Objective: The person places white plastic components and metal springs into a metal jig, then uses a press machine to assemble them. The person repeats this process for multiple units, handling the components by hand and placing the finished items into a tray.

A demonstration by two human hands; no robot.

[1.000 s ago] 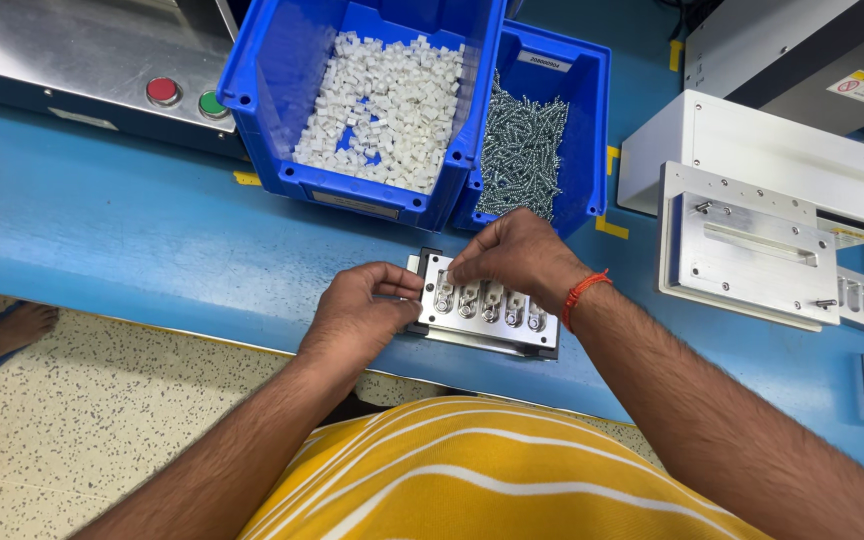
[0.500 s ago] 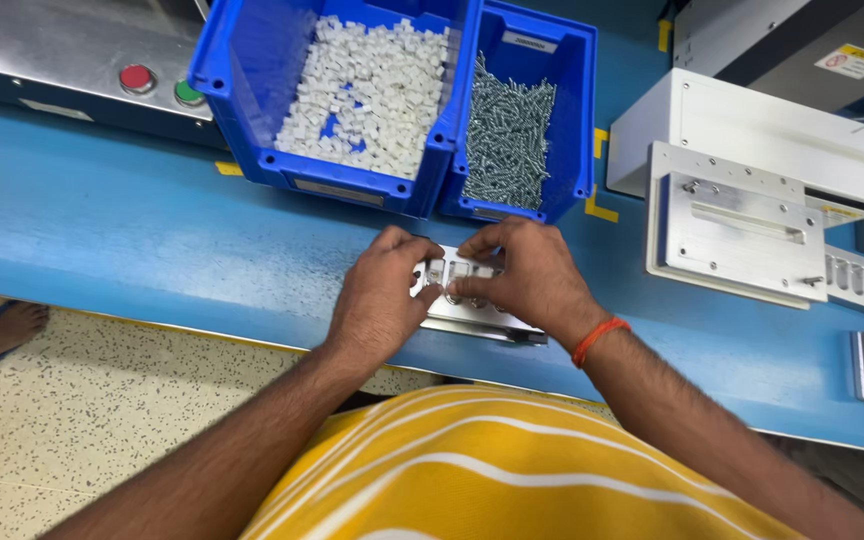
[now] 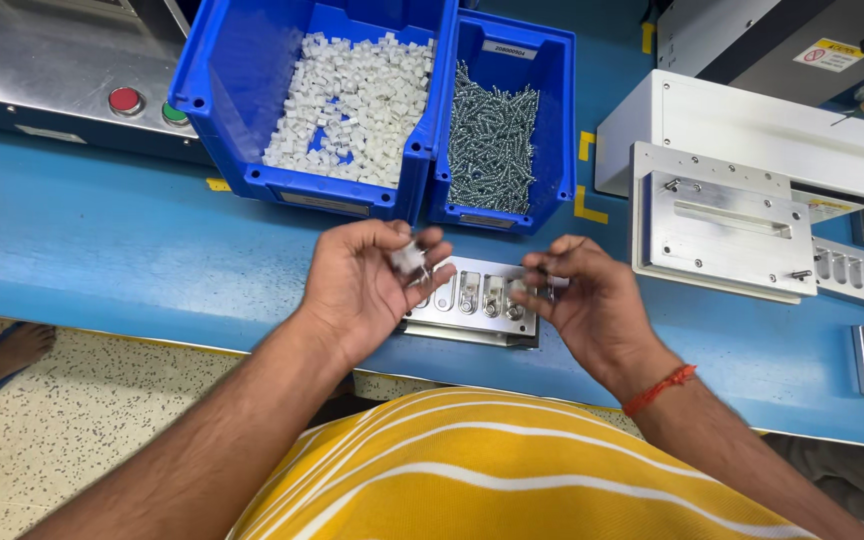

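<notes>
1. White plastic piece (image 3: 407, 257) pinched in left hand (image 3: 367, 285), raised just above metal fixture plate (image 3: 472, 300) on blue bench (image 3: 102, 250)
2. Right hand (image 3: 592, 305): fingers curled at plate's right end; grip cannot be told
3. Blue bins (image 3: 252, 90) behind: white pieces, screws

Yellow white-striped shirt (image 3: 492, 470), red wrist thread (image 3: 660, 389)

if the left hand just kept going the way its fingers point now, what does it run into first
The left hand, holding a small white part, points up and to the right. Going straight on, it would probably meet the front wall of the blue screw bin first, though depth is hard to judge from above.
</notes>
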